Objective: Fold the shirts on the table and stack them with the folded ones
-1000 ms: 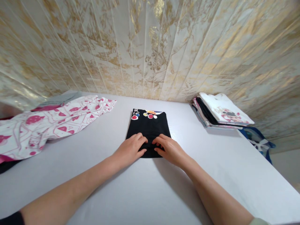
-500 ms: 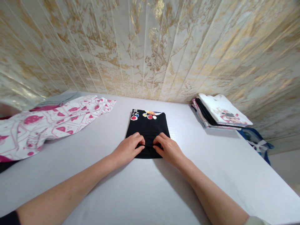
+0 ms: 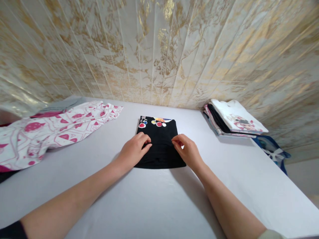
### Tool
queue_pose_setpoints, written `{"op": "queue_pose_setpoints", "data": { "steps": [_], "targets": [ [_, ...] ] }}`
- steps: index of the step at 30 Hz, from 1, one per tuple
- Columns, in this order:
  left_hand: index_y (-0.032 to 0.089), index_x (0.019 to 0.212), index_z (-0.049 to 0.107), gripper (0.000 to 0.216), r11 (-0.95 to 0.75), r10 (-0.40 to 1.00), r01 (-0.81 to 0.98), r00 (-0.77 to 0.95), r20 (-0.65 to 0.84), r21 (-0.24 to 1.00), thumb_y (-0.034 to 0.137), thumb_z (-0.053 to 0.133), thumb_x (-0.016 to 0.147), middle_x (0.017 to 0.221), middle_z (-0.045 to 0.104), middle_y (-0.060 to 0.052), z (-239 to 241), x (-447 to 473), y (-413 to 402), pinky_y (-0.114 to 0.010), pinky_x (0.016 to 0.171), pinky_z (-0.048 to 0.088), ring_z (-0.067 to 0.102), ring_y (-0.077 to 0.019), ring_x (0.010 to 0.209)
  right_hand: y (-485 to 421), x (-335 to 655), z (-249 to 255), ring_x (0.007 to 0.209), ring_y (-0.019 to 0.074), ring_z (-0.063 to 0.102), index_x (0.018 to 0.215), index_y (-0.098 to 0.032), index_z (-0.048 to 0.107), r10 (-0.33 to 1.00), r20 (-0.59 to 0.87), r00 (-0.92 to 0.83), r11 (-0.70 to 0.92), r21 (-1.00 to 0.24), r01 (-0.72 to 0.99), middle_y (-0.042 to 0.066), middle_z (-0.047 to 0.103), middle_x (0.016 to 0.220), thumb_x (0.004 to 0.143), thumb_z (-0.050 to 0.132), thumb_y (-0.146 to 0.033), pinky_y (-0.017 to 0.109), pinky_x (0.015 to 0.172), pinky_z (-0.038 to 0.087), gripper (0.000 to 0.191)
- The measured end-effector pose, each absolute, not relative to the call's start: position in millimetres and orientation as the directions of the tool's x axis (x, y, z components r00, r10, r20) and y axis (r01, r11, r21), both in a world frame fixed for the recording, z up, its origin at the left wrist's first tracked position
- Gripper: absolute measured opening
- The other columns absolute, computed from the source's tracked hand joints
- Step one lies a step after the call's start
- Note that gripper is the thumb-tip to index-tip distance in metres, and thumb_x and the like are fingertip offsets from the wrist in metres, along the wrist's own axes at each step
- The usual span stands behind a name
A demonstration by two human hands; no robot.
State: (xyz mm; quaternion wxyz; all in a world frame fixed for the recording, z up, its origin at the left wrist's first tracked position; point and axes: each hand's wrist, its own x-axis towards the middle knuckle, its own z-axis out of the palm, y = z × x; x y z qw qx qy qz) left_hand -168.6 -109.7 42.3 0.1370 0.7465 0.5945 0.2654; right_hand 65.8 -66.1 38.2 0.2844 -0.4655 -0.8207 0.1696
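Observation:
A black shirt (image 3: 159, 154), folded into a compact block, lies on the white table in front of me. Colourful round prints show along its far edge. My left hand (image 3: 136, 147) rests over its left side, fingers curled and thumb close to them, pinching the cloth at the fold. On the opposite side, my right hand (image 3: 187, 148) pinches the right end of the same fold between thumb and fingertips. The near part of the shirt lies fairly flat, with small wrinkles in the middle.
On the left, a white garment with pink prints (image 3: 62, 129) is spread over grey cloth (image 3: 63, 105). A stack of folded clothes with a white T-shirt on top (image 3: 239, 116) sits at the right. Beside it, a blue bag (image 3: 272, 151) hangs past the table edge. A gold-patterned curtain (image 3: 154, 49) stands behind.
Both hands have moved away from the middle of the shirt towards its side edges and slightly farther from me. The near part of the shirt is now more exposed.

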Motion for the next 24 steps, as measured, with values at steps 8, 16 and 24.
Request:
{"op": "queue_pose_setpoints", "data": {
  "steps": [8, 16, 24],
  "targets": [
    [0.022, 0.096, 0.054, 0.011, -0.222, 0.971, 0.846, 0.146, 0.190, 0.484, 0.020, 0.054, 0.086, 0.101, 0.053, -0.002, 22, -174, -98, -0.029, 0.067, 0.042, 0.057, -0.0158, 0.076, -62, 61, 30, 0.080, 0.0136, 0.059, 0.112, -0.027, 0.059, 0.887, 0.138, -0.441, 0.459, -0.362, 0.811, 0.002, 0.059, 0.107, 0.086, 0.059, -0.021, 0.024, 0.065, 0.043, 0.027],
    [0.021, 0.084, 0.054, 0.009, -0.215, 0.964, 0.830, 0.095, 0.249, 0.515, 0.018, 0.047, 0.088, 0.087, 0.054, 0.000, 23, -176, -95, -0.029, 0.066, 0.039, 0.054, -0.0156, 0.072, -66, 55, 34, 0.089, 0.0174, 0.059, 0.109, -0.026, 0.059, 0.870, 0.159, -0.467, 0.492, -0.205, 0.846, 0.004, 0.059, 0.109, 0.090, 0.056, -0.024, 0.026, 0.064, 0.040, 0.020],
    [0.021, 0.081, 0.057, 0.014, -0.230, 0.972, 0.869, 0.183, 0.147, 0.438, 0.027, 0.050, 0.093, 0.086, 0.055, 0.000, 40, -174, -112, -0.029, 0.063, 0.038, 0.055, -0.0160, 0.074, -70, 61, 40, 0.078, 0.0136, 0.057, 0.088, -0.024, 0.060, 0.859, 0.200, -0.471, 0.511, -0.288, 0.810, 0.001, 0.059, 0.094, 0.090, 0.056, -0.021, 0.024, 0.064, 0.039, 0.005]
  ]
}}
